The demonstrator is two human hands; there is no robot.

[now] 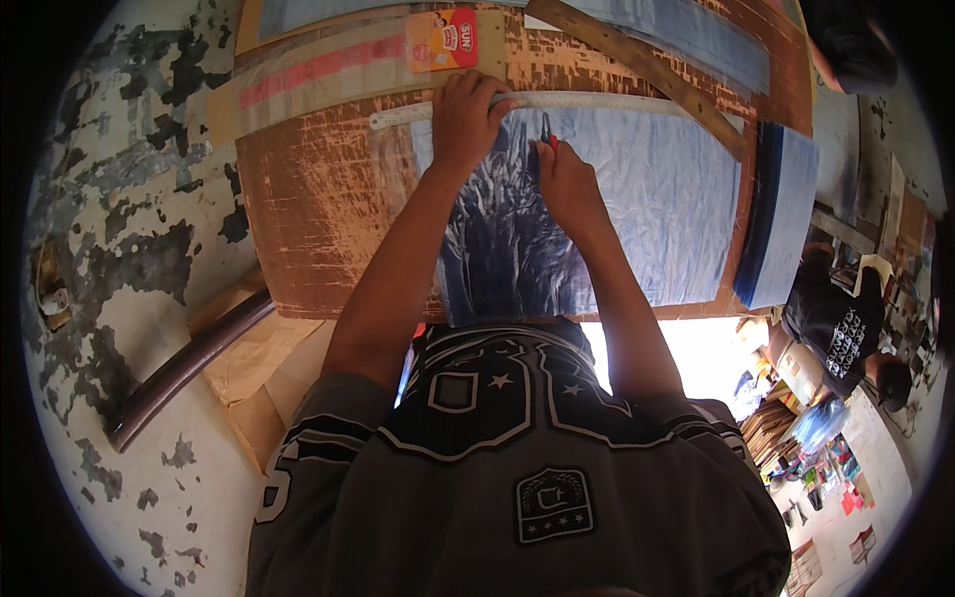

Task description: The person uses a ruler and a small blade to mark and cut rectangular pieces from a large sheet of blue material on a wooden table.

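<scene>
Clear, bluish plastic sheeting [657, 199] lies wrinkled over the scratched brown tabletop, with its near edge at my waist. A long pale ruler [607, 100] runs across the sheeting's far edge. My left hand [466, 117] grips and presses this ruler near its middle, fingers bent over it and thumb pointing right. Just below the ruler, my right hand [572, 189] is closed round a small tool with a red handle [553, 143]. The tool's dark, narrow tip [545, 124] points toward the ruler; its exact kind is hard to make out.
A brown wooden strip [647, 75] slants across the table's far right. An orange-and-red card [443, 40] lies at the back. Stacked blue plastic sheets [778, 214] hang at the right edge. A dark roll [189, 368] leans at left. Another person [834, 328] is at right.
</scene>
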